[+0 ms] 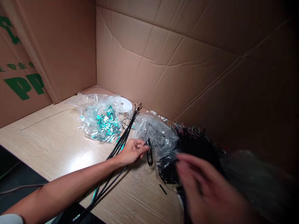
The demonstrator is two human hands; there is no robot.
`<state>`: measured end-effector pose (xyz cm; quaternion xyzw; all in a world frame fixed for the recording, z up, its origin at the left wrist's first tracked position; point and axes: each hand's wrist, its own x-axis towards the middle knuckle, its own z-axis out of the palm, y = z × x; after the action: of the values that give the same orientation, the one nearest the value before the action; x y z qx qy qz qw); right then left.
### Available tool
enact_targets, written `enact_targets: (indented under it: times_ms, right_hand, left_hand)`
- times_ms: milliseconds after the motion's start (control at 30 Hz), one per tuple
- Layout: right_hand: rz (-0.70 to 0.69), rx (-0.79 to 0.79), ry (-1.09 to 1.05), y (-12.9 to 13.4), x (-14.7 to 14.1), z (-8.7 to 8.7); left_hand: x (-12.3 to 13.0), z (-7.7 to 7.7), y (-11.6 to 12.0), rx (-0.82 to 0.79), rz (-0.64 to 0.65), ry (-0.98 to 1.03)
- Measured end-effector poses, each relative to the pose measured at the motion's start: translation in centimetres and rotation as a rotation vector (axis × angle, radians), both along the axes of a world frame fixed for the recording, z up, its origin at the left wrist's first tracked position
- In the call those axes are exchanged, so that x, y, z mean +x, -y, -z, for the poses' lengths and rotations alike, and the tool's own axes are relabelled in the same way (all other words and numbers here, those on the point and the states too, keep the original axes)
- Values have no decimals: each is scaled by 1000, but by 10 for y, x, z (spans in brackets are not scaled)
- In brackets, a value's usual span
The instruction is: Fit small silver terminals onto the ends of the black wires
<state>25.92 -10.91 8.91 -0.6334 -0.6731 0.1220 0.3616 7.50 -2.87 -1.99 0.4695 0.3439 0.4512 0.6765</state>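
Note:
My left hand (134, 151) pinches a small black looped piece (149, 157), which hangs from the fingertips in front of a clear bag of small silvery parts (154, 137). My right hand (201, 183) is blurred at the lower right, close to a large bundle of black strips (198, 149); what its fingers hold, if anything, cannot be made out. Long black cords (125, 138) run diagonally past my left hand, and my left forearm crosses over them.
On the wooden table (58, 137) lies a clear bag of shiny teal pieces (105, 123), with a white disc (126, 105) behind it. Cardboard walls (130, 40) rise at the back and left. One short black strip (163, 189) lies near the front.

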Motion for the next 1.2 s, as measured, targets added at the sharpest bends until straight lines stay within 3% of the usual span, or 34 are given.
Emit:
enact_targets:
  times_ms: [67, 167, 300, 467, 533, 633, 767, 1033, 1200]
  right_hand:
    - [-41, -120, -23, -25, -11, 19]
    - [-208, -341, -153, -51, -21, 51]
    - [-355, -435, -228, -58, -26, 74]
    - [-331, -330, -229, -66, -18, 74]
    - [-316, -291, -293, -73, -13, 73]
    - [-189, -152, -301, -81, -6, 74]
    - [-79, -8, -276, -78, -3, 78]
    - [-185, -53, -102, -66, -10, 82]
    - [-174, -35, -38, -69, -9, 91]
  left_hand:
    - [0, 0, 1, 25, -11, 16]
    - [2, 4, 2, 52, -35, 58]
    - [4, 8, 3, 128, -34, 12]
    - [2, 7, 4, 204, -69, -160]
    - [2, 7, 5, 189, -57, -146]
    - [2, 7, 5, 146, -46, -108]
    - [2, 8, 3, 116, -54, -62]
    - [0, 5, 2, 8, -23, 37]
    - [0, 0, 4, -36, 7, 84]
